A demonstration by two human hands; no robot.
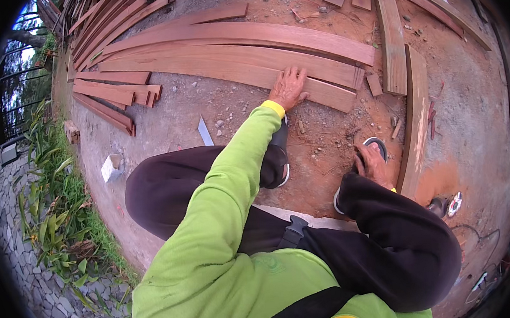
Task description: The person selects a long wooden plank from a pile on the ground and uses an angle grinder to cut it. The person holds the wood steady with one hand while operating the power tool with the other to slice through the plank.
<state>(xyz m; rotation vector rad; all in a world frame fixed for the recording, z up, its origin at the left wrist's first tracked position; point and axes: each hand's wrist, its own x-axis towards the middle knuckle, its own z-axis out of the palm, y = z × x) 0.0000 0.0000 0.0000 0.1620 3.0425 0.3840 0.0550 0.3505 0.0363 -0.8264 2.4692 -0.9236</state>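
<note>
My left hand (288, 87) lies palm down on two long reddish-brown boards, its fingers apart. It spans the seam between the nearer board (328, 95) and the wider board (218, 56) behind it, near their right ends. My right hand (375, 165) is low beside my right shin, fingers curled against a small round thing (376, 147) with a dark rim. What that round thing is, I cannot make out. Right of this hand, a thick timber (413, 124) lies on the ground. A small wood offcut (374, 84) sits by the boards' right ends.
More boards are heaped at the far left (109, 21), with short pieces (111, 92) below them. A white block (112, 168) and a pale flat strip (204, 131) lie on the left. At right are a power tool with a disc (454, 204) and a cable (482, 233). Plants (53, 226) edge the ground.
</note>
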